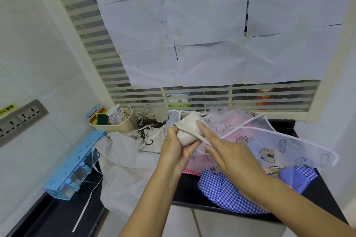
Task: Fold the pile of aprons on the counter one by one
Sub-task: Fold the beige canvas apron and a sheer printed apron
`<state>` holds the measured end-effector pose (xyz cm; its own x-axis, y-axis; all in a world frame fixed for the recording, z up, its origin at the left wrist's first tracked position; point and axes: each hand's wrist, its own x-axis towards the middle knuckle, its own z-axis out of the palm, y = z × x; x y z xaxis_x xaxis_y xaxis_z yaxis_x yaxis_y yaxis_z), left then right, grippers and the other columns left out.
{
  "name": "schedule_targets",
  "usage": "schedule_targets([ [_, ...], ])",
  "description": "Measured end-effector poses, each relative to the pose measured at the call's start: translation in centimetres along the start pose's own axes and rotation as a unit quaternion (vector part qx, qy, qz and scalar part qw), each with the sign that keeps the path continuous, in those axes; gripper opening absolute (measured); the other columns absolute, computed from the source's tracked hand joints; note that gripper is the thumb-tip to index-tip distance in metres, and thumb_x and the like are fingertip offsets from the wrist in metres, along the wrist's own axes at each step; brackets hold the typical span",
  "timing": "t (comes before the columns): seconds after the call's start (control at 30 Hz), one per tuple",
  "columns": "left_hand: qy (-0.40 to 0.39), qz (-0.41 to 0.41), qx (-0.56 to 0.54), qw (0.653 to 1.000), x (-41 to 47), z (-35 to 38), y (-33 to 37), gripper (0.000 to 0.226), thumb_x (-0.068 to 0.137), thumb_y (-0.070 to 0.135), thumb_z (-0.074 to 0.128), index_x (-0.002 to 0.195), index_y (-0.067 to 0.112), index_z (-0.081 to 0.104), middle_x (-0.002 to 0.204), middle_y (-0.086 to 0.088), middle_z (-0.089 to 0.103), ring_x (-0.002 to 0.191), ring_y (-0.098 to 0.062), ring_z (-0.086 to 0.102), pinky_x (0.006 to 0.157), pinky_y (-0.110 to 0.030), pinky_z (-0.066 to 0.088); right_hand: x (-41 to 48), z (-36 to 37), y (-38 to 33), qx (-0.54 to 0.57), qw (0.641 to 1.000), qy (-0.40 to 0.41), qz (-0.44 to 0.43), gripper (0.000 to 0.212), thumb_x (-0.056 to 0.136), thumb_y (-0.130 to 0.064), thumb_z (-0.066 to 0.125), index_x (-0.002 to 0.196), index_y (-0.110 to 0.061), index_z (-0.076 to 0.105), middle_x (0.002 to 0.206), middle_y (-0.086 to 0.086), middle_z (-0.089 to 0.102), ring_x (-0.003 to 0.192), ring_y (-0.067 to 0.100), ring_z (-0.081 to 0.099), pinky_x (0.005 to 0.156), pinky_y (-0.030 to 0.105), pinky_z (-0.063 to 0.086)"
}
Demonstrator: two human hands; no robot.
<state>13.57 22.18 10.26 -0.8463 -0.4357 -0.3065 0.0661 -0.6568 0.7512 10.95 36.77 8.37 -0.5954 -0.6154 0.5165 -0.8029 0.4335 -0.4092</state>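
Observation:
My left hand (178,150) grips a small cream apron bundle (189,130), folded tight, held above the counter. My right hand (227,152) lies flat against the bundle's right side, fingers straight, over a cream strap that trails from it. Under my hands is the pile: a translucent white apron with house and pan prints (273,140) on top of a pink one (231,121), a blue gingham apron (227,190) at the front right, and a cream apron with black prints (127,159) spread to the left, its strap hanging over the edge.
The black counter (188,186) ends just in front of me. A light blue rack with jars (75,163) lies at the left. A beige basket with sponges and packets (111,121) and glass jars (146,115) stand at the back by the papered window. Wall sockets (21,117) sit left.

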Motion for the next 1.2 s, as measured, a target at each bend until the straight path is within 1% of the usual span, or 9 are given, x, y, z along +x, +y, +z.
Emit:
schedule_targets([
  [0.2,-0.009,-0.026,-0.027,0.999,0.0,0.1,-0.4,0.042,0.100,0.039,0.040,0.107,0.002,0.059,0.105,-0.025,0.069,0.093,-0.031,0.068,0.070,-0.036,0.059,-0.2,1.6,1.2,-0.142,0.989,-0.035,-0.016,0.104,0.054,-0.011,0.090,0.142,-0.026,0.037,0.058,-0.014,0.055,0.036,0.008,0.047,0.033,0.022,0.036],
  [0.33,-0.014,0.007,0.060,0.998,0.6,-0.5,-0.4,0.021,0.094,0.023,0.056,0.103,0.004,0.061,0.083,-0.012,0.074,0.077,-0.018,0.072,0.065,-0.026,0.060,-0.3,1.4,0.8,-0.055,0.997,-0.049,-0.019,0.067,0.100,-0.026,0.046,0.145,-0.039,-0.002,0.107,-0.006,0.065,0.084,0.022,0.064,0.070,0.033,0.048],
  [0.4,-0.001,0.006,0.051,0.999,1.0,-0.8,0.9,0.018,0.093,0.017,0.058,0.103,0.002,0.059,0.080,-0.013,0.073,0.072,-0.019,0.071,0.061,-0.027,0.060,-0.4,1.3,2.0,-0.012,0.998,-0.053,0.015,0.051,0.101,-0.042,0.035,0.149,-0.039,0.020,0.103,-0.004,0.066,0.086,0.020,0.062,0.070,0.030,0.043],
  [0.5,0.003,-0.002,0.001,1.000,1.8,-1.8,3.8,0.011,0.092,0.013,0.058,0.094,0.002,0.058,0.074,-0.012,0.073,0.065,-0.018,0.072,0.065,-0.033,0.059,-0.8,0.1,4.3,0.003,0.992,-0.112,0.056,0.052,0.085,-0.070,0.035,0.103,-0.032,0.065,0.064,-0.010,0.059,0.059,0.005,0.053,0.055,0.018,0.033],
  [0.67,-0.042,-0.036,-0.055,0.997,1.2,-1.9,4.6,0.012,0.090,0.009,0.055,0.098,0.001,0.061,0.081,-0.016,0.073,0.070,-0.023,0.073,0.070,-0.036,0.058,-0.2,-3.0,7.2,0.245,0.954,-0.052,0.162,0.056,0.065,-0.070,0.068,0.046,-0.018,0.055,0.043,-0.008,0.036,0.043,0.005,0.032,0.047,0.015,0.026],
  [0.73,-0.045,-0.040,-0.136,0.989,1.3,-1.5,4.1,0.022,0.084,0.010,0.059,0.104,0.002,0.061,0.087,-0.019,0.073,0.076,-0.026,0.073,0.070,-0.038,0.058,0.3,-4.0,6.9,0.397,0.904,-0.015,0.156,0.056,0.063,-0.058,0.071,0.044,-0.010,0.050,0.042,-0.008,0.033,0.042,0.008,0.030,0.048,0.015,0.029],
  [0.87,-0.009,-0.015,-0.070,0.997,0.4,-2.2,1.0,0.044,0.096,0.031,0.055,0.139,0.024,0.047,0.134,0.004,0.056,0.112,0.002,0.055,0.080,-0.004,0.047,1.6,-5.1,5.6,0.761,0.626,0.067,0.157,0.014,0.062,-0.018,0.057,0.055,-0.011,0.067,0.054,0.003,0.055,0.050,0.014,0.049,0.055,0.024,0.048],
  [1.03,-0.130,-0.009,-0.208,0.969,1.1,-1.1,-1.6,0.079,0.064,0.024,0.088,0.134,0.022,0.054,0.119,0.005,0.066,0.113,-0.007,0.058,0.082,-0.019,0.054,2.2,-3.1,5.2,0.811,0.546,0.080,0.194,0.056,0.060,-0.013,0.084,0.115,-0.013,0.069,0.131,0.011,0.060,0.072,0.007,0.069,0.040,0.010,0.047],
  [1.2,-0.097,0.021,-0.071,0.993,2.5,0.3,-1.1,0.034,0.073,0.022,0.064,0.103,0.005,0.063,0.096,-0.014,0.073,0.092,-0.022,0.069,0.087,-0.041,0.055,2.3,-1.9,8.3,0.799,0.519,0.065,0.296,0.132,0.023,-0.033,0.099,0.131,0.013,0.040,0.137,0.028,0.047,0.123,0.039,0.052,0.088,0.039,0.055],
])
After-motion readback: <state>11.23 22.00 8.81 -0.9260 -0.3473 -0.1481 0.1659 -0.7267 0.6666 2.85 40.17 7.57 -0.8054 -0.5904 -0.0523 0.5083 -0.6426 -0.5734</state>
